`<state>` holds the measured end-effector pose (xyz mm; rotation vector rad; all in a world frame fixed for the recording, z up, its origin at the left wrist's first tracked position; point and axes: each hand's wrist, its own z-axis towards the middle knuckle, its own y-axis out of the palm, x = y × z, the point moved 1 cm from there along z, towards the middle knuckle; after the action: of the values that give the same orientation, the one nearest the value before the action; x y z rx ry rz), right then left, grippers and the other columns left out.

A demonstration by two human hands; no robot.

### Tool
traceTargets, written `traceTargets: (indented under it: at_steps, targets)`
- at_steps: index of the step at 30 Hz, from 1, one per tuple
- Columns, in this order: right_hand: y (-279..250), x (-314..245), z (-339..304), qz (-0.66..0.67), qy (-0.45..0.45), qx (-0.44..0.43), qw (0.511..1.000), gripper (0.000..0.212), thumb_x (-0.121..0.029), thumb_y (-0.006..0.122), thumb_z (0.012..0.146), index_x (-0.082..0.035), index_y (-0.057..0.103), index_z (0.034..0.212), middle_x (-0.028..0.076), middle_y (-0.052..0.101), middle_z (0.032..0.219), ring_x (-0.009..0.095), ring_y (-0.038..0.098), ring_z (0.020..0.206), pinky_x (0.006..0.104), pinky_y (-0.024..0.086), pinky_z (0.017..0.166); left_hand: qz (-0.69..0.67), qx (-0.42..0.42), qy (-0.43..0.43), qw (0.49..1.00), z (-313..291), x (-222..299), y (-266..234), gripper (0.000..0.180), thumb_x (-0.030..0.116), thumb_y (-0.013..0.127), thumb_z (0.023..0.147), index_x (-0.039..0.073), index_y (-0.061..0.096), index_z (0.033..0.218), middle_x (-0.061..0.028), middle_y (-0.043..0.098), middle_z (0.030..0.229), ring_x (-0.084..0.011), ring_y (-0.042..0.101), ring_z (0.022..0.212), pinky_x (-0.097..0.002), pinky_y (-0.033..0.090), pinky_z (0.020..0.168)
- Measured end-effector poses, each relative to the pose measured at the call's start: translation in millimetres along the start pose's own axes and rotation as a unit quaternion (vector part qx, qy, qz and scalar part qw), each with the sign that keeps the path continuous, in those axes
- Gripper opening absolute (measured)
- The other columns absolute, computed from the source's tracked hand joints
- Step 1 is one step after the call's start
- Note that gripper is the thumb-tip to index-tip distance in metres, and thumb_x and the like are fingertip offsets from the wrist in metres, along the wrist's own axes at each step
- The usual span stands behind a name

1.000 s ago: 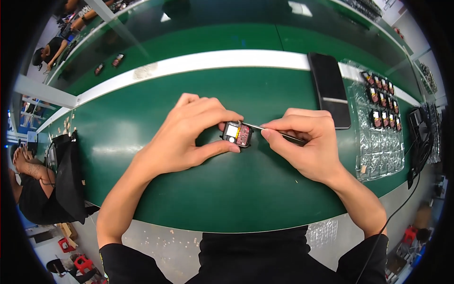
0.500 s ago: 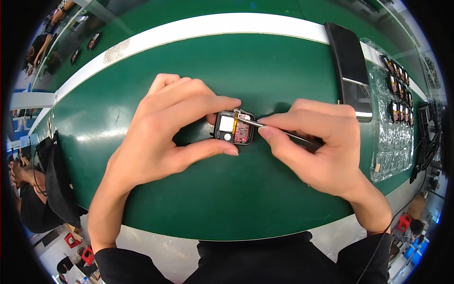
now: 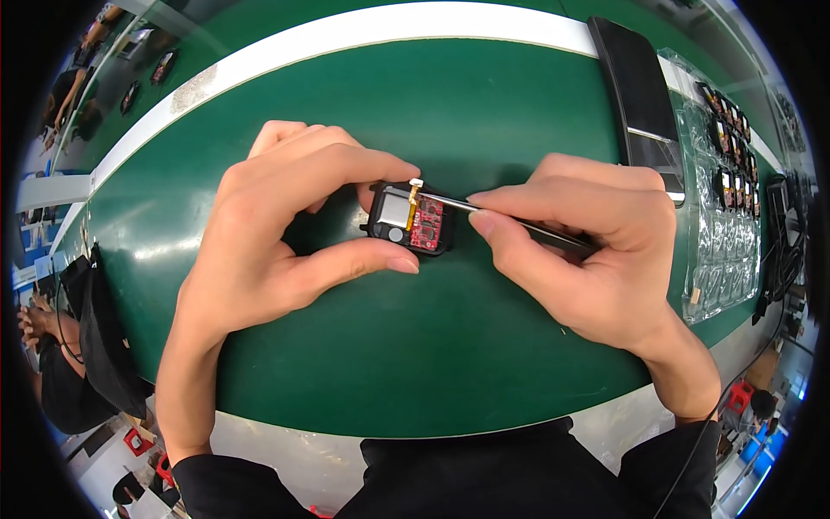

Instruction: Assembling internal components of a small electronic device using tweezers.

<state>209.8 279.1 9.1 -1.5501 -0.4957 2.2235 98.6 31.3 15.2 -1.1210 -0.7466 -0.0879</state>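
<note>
A small black device housing (image 3: 439, 240), open on top, lies at the middle of the green table. Inside it show a red circuit board (image 3: 427, 225), a silver square part (image 3: 396, 208) and a yellow-brown flex cable (image 3: 413, 195) whose pale end sticks up at the far edge. My left hand (image 3: 298, 216) grips the housing from the left, index finger on the far side and thumb at the near side. Between my right thumb and fingers (image 3: 571, 238) is a pair of metal tweezers (image 3: 451, 203). Their tips reach the flex cable; whether they pinch it I cannot tell.
To the right lies a clear plastic tray (image 3: 722, 268) with several similar devices (image 3: 735, 190) in its far part. A black flat stand (image 3: 635, 95) is beside it. Black cables (image 3: 782, 246) lie at the far right. A person's hands (image 3: 36, 324) show at the left rim.
The housing has shifted slightly left and tilted. The flex cable's end now stands up past the housing's far edge, and the tweezer tips have moved left with it.
</note>
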Motion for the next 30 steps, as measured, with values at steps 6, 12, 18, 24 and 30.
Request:
traceTargets:
  at_steps: [6, 12, 18, 24, 30]
  targets:
    - [2.9, 3.5, 0.4, -0.021, -0.020, 0.012, 1.000, 0.015, 0.005, 0.085, 0.083, 0.000, 0.086, 0.098, 0.005, 0.067, 0.066, 0.009, 0.056, 0.054, 0.0266, 0.034, 0.050, 0.009, -0.009, 0.002, 1.000, 1.0, -1.0, -1.2, 0.070, 0.042, 0.100, 0.064, 0.003, 0.083, 0.119, -0.0017, 0.070, 0.091, -0.0171, 0.050, 0.079, -0.0323, 0.039, 0.077]
    - [-0.5, 5.2, -2.5, -0.051, -0.057, 0.040, 0.996, 0.020, 0.006, 0.087, 0.079, -0.001, 0.087, 0.098, 0.003, 0.065, 0.065, 0.008, 0.051, 0.049, 0.0257, 0.032, 0.047, -0.051, 0.023, -0.049, 0.997, -1.4, 0.1, 3.6, 0.070, 0.039, 0.102, 0.065, 0.002, 0.082, 0.121, -0.0032, 0.072, 0.096, -0.0168, 0.052, 0.083, -0.0314, 0.039, 0.076]
    - [5.3, 3.3, -6.9, -0.105, -0.118, 0.067, 0.985, 0.029, 0.008, 0.089, 0.076, -0.001, 0.087, 0.104, 0.002, 0.066, 0.070, 0.004, 0.047, 0.048, 0.0240, 0.031, 0.044, 0.014, -0.016, -0.019, 1.000, -1.2, 1.3, -2.0, 0.069, 0.037, 0.102, 0.065, 0.002, 0.082, 0.121, -0.0036, 0.072, 0.096, -0.0168, 0.054, 0.084, -0.0309, 0.040, 0.075]
    - [8.5, 7.9, -7.3, -0.104, -0.129, 0.069, 0.984, 0.030, 0.010, 0.090, 0.076, 0.000, 0.087, 0.105, 0.003, 0.067, 0.073, 0.008, 0.053, 0.052, 0.0244, 0.035, 0.045, 0.019, -0.022, -0.012, 0.999, 1.8, 0.2, -3.9, 0.067, 0.036, 0.102, 0.066, 0.002, 0.082, 0.120, -0.0044, 0.074, 0.098, -0.0169, 0.054, 0.083, -0.0310, 0.040, 0.076]
    - [5.4, 4.3, -3.9, -0.079, -0.105, 0.031, 0.991, 0.022, 0.008, 0.088, 0.080, 0.000, 0.087, 0.101, 0.005, 0.069, 0.068, 0.011, 0.058, 0.053, 0.0261, 0.038, 0.047, 0.012, -0.048, -0.002, 0.999, 0.0, -4.7, -7.4, 0.072, 0.045, 0.100, 0.067, -0.001, 0.081, 0.119, -0.0056, 0.077, 0.102, -0.0174, 0.056, 0.084, -0.0321, 0.040, 0.076]
